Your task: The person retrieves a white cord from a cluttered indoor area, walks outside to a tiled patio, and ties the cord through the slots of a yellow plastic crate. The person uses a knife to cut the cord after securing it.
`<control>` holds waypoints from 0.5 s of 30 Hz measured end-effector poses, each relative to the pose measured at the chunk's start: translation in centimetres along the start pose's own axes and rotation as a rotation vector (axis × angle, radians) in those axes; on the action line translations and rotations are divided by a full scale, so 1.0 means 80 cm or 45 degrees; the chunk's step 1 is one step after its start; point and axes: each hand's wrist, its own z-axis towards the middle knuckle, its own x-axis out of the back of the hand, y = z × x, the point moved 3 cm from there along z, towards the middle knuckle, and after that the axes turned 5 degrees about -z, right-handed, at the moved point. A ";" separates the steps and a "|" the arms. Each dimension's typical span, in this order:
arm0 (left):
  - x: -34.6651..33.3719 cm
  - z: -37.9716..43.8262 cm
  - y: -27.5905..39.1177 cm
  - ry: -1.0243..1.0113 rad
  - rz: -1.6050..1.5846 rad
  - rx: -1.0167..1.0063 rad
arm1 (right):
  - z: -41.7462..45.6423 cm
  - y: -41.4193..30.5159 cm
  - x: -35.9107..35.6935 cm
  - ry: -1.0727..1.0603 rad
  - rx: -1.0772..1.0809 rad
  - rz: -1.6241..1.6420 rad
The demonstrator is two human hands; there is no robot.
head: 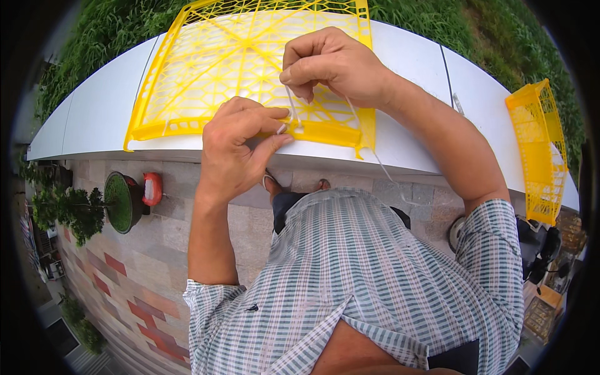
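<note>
A yellow openwork plastic panel lies on a white ledge, its solid rim along the ledge's near edge. White cord is looped through that rim near its middle. My left hand rests at the rim and pinches a short white end of cord between thumb and finger. Above and to the right, my right hand grips the cord with thumb and forefinger, pulling a strand up from the rim. The cord's loose tail runs from my right hand past the panel's right corner and hangs over the ledge. Another white tie sits on the rim to the left.
The white ledge curves across the view, with grass beyond it. A yellow plastic crate stands at its right end. Below are a potted plant, a red bag, stone paving and, at right, a dark vehicle partly hidden.
</note>
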 end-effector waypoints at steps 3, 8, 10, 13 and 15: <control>0.001 0.000 0.001 -0.036 -0.003 0.007 | 0.003 0.004 0.010 0.014 0.068 0.230; -0.001 0.005 0.001 -0.009 -0.074 0.064 | -0.005 0.002 0.002 0.000 0.161 0.453; 0.000 0.009 0.001 0.013 -0.113 0.063 | -0.002 0.010 0.000 -0.001 0.182 0.413; -0.001 0.013 -0.010 0.067 -0.211 0.131 | -0.002 0.007 -0.004 -0.024 0.095 0.225; 0.001 0.015 -0.012 0.096 -0.347 0.306 | -0.002 0.007 -0.005 -0.046 0.027 0.163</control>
